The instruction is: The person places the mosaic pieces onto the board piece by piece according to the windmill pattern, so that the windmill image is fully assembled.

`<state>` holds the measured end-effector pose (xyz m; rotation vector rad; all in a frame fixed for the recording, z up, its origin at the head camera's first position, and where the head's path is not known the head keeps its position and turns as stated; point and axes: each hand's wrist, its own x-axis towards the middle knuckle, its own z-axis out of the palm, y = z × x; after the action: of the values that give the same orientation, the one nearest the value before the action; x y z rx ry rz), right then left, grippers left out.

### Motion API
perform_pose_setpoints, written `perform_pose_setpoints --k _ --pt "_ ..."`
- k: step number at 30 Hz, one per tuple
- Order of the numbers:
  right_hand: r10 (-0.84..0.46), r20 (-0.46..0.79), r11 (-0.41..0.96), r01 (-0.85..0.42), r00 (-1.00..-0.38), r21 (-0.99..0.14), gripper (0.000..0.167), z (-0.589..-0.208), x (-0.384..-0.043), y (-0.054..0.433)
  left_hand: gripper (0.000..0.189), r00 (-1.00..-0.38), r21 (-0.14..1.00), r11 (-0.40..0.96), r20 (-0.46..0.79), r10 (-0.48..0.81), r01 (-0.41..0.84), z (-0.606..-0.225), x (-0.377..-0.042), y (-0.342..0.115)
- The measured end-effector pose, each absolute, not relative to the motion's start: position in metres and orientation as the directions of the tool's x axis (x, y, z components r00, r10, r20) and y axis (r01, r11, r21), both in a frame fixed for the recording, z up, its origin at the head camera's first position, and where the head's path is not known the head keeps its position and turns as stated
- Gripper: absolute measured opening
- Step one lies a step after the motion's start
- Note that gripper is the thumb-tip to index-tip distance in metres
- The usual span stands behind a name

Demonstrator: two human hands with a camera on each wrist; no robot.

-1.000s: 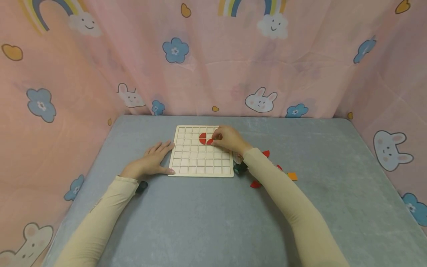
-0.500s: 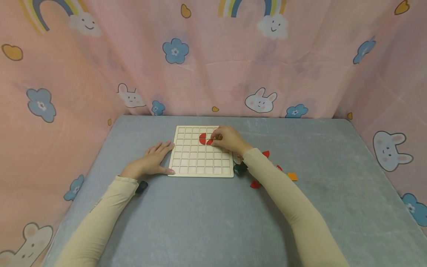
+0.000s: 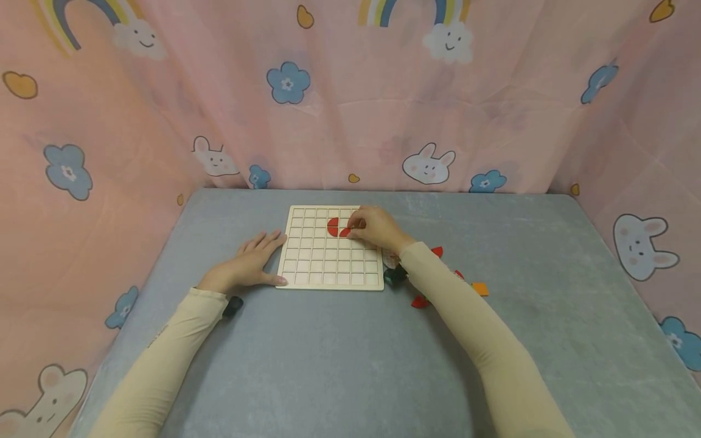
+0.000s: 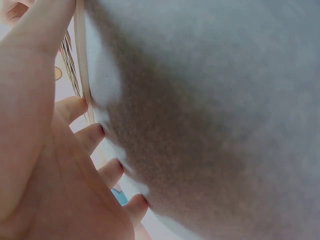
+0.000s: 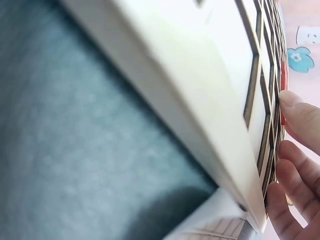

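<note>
A pale wooden grid board (image 3: 328,267) lies on the table in the head view. My left hand (image 3: 246,264) is spread along its left side, fingertips and thumb right at the edge; in the left wrist view the fingers (image 4: 90,136) reach the board's side. Two red quarter-circle tiles (image 3: 333,227) form a half circle in the upper part of the grid. My right hand (image 3: 378,228) bends over the board, thumb and index finger at another red quarter-circle tile (image 3: 344,232) beside them. The right wrist view has my thumb (image 5: 290,100) on that tile, the other fingertips close to the grid.
Loose red tiles (image 3: 419,302) and an orange square tile (image 3: 479,289) lie on the table right of the board, partly behind my right forearm. Dark wrist devices (image 3: 232,307) sit under both wrists. A pink printed curtain (image 3: 350,121) surrounds the grey table (image 3: 306,365).
</note>
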<state>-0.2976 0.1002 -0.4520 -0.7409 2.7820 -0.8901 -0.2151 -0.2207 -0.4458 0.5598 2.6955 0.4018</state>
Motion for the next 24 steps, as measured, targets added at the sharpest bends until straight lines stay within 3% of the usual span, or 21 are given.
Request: perform_pose_setpoints --k 14,24 --pt "-0.503 0.038 0.673 -0.418 -0.864 -0.61 0.024 -0.45 -0.297 0.102 0.109 -0.857 0.349 0.883 -0.297 0.422 0.313 -0.442 -0.214 -0.22" --pt "-0.499 0.024 0.61 -0.371 -0.866 -0.7 0.031 -0.444 -0.289 0.121 0.109 -0.856 0.346 0.885 -0.302 0.418 0.31 -0.441 -0.213 -0.219"
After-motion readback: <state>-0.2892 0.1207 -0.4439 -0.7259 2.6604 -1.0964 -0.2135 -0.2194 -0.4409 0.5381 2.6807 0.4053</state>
